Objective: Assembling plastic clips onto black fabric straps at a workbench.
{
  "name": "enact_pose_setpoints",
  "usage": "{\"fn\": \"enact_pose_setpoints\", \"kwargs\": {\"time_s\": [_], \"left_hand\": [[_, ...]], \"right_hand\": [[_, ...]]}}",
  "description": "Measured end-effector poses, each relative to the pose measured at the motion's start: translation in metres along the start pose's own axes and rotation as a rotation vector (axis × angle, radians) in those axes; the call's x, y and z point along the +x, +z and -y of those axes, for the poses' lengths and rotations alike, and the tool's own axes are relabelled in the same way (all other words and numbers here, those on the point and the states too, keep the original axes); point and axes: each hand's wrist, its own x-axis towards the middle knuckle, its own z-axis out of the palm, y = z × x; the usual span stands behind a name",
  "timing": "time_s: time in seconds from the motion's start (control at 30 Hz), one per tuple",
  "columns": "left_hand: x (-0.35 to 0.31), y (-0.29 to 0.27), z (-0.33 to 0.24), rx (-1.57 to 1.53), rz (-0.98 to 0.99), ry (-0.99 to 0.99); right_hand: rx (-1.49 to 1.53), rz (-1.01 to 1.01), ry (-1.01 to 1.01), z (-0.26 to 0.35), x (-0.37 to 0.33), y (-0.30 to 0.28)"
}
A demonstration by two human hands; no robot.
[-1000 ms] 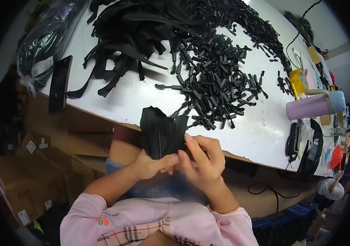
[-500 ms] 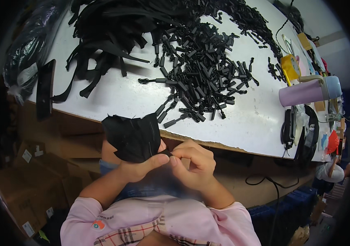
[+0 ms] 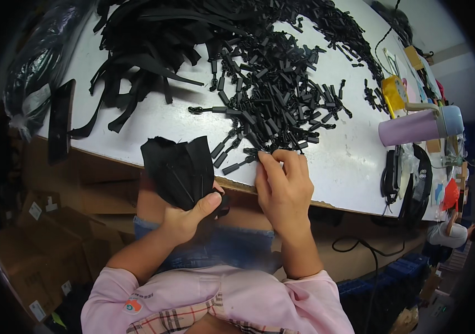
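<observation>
My left hand (image 3: 195,214) is closed round the lower end of a bundle of black fabric zipper strips (image 3: 176,167), whose loose ends fan out over the table's near edge. The thumb lies across the bundle. On the near side of a heap of black zipper sliders with long pulls (image 3: 276,94), my right hand (image 3: 286,189) bends its fingers down. Its fingertips are pinched at a zipper slider at the heap's edge, which they mostly hide. A few sliders (image 3: 239,165) lie loose just left of those fingers.
The white table (image 3: 348,172) has a worn front edge. More black strips (image 3: 148,44) are heaped at the far left, by a dark flat slab (image 3: 61,122) and a plastic-wrapped bundle (image 3: 42,61). A lilac bottle (image 3: 410,131) lies right. Cardboard boxes (image 3: 53,245) stand lower left; another person (image 3: 449,234) is far right.
My right hand has left the bundle and moved forward to the slider heap. My left hand still holds the strips, which have tilted up and forward a little.
</observation>
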Motion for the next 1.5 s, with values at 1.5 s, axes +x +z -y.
{"fn": "enact_pose_setpoints", "kwargs": {"time_s": [1.5], "left_hand": [[-0.001,0.008,-0.010,0.048,-0.009,0.200]], "right_hand": [[1.589,0.322,0.715,0.026,-0.024,0.002]]}}
